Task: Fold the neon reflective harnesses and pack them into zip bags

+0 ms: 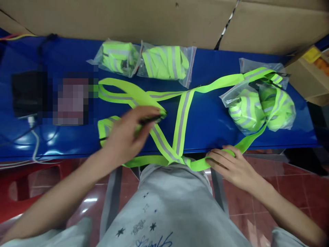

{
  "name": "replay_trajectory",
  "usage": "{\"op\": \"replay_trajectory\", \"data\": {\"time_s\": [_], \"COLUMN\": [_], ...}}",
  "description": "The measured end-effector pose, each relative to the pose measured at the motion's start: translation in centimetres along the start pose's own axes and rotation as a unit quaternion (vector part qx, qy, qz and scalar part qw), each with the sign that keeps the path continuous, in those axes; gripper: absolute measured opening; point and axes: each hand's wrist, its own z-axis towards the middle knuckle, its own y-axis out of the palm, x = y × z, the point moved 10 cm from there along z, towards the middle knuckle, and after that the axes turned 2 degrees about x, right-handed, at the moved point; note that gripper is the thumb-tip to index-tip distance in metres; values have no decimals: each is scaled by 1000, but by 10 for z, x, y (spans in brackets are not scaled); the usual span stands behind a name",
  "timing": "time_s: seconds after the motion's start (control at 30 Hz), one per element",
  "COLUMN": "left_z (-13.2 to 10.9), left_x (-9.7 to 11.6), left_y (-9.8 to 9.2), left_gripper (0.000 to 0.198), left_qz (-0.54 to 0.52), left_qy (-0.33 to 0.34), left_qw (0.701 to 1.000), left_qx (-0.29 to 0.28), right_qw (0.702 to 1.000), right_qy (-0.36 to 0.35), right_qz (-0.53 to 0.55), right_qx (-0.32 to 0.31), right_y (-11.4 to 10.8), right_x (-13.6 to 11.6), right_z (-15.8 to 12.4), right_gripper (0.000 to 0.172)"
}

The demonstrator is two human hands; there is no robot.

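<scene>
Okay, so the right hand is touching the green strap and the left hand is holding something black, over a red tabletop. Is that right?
Not quite: the head view shows that the tabletop is blue. The right hand does touch the green strap, and the left hand holds something black.

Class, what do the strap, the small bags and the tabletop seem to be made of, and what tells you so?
Strap: probably woven fabric, mostly matte neon yellow-green banded with grey; it bends and twists softly.
Bags: thin, clear, glossy plastic, judging by their see-through, creased edges.
Tabletop: smooth, shiny blue with bright glints; painted metal or a plastic cover, the look leaves that open.
</scene>
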Motion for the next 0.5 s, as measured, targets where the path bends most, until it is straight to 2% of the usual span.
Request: {"op": "replay_trajectory", "data": {"time_s": [0.1,0.17,0.27,0.33,0.5], "left_z": [-1,-1,1,1,3], "left_x": [1,-9,-29,-37,-47], "left_y": [33,43,40,34,23], "left_gripper": [32,37,41,42,37], "left_qz": [0,54,137,155,148], "left_qy": [35,29,1,-9,-19], "left_qw": [998,997,990,987,989], "left_qx": [-43,-52,-38,-33,-19], "right_qw": [998,994,976,967,978], "right_qy": [31,80,188,219,135], "right_qz": [50,76,84,83,89], "right_qx": [3,-15,-75,-95,-128], "right_y": [-13,-19,-15,-15,-23], "right_x": [16,30,54,63,53], "right_z": [-4,-9,-24,-32,-38], "right_gripper": [22,18,18,23,39]}}
